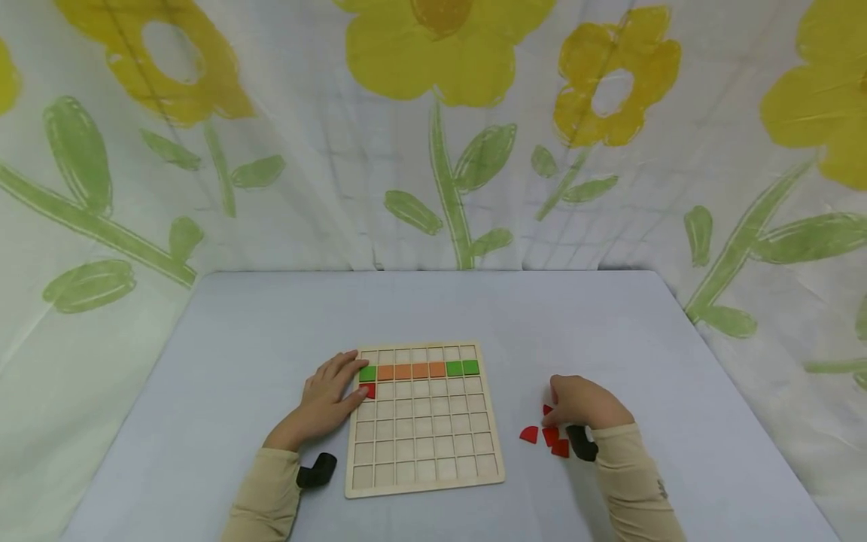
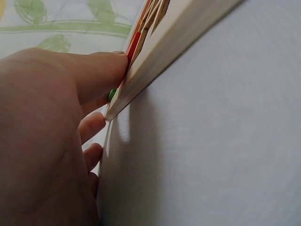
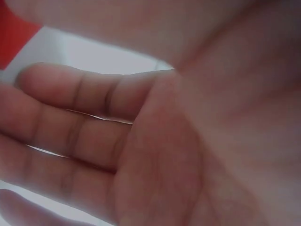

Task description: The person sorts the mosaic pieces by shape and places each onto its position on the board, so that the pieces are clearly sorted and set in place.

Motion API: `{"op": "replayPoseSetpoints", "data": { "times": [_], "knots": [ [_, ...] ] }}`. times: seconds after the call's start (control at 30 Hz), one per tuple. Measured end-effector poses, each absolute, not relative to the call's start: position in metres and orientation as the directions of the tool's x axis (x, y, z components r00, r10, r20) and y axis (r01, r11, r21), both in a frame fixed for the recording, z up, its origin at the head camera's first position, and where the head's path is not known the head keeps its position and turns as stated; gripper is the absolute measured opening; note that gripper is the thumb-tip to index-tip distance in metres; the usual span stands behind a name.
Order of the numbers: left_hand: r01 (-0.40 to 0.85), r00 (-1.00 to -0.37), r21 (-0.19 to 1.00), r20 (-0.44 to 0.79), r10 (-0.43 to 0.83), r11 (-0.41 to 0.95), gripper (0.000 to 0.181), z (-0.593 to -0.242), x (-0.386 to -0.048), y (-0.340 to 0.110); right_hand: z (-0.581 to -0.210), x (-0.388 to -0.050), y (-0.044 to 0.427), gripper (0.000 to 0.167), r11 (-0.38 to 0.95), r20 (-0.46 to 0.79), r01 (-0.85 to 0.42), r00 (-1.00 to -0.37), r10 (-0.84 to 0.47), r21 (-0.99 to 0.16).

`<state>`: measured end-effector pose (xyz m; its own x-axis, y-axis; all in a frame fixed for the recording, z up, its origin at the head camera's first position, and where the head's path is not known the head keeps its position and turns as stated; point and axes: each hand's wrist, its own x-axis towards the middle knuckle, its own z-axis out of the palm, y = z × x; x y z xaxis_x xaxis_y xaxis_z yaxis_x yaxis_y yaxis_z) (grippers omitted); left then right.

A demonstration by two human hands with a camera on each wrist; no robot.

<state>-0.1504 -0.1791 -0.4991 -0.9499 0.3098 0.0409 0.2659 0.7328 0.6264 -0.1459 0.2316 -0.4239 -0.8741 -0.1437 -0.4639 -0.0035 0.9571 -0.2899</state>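
The wooden grid board [image 1: 424,491] lies flat, with the left hand [image 1: 327,406] at its upper left edge. That hand's thumb touches a red piece [image 1: 367,390] in the left column, and a fingertip rests by the green piece [image 1: 368,373] above. In the left wrist view, the left hand [image 2: 47,113] has its thumb against the red piece [image 2: 133,46] at the board's rim [image 2: 155,61]. Right of the board, the right hand [image 1: 588,403] reaches over loose red pieces [image 1: 551,436], thumb and fingers apart. The right wrist view shows the right hand [image 3: 155,141] near red [image 3: 14,35].
Orange pieces [image 1: 403,372] and two green pieces [image 1: 462,368] sit in the board's second row. A separate red quarter-round piece [image 1: 529,434] lies left of the loose group. Behind the pale table [image 1: 284,316] hangs a flower-patterned cloth [image 1: 325,188].
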Motion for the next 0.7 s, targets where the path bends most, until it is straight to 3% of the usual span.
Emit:
{"op": "replayPoseSetpoints", "data": {
  "times": [0.7],
  "knots": [
    [0.285, -0.946, 0.624, 0.063, 0.317, 0.728, 0.049, -0.501, -0.151, -0.181, -0.430, -0.156, 0.230, 0.017, 0.935, -0.343, -0.146, -0.903, -0.260, -0.324]
  ]
}}
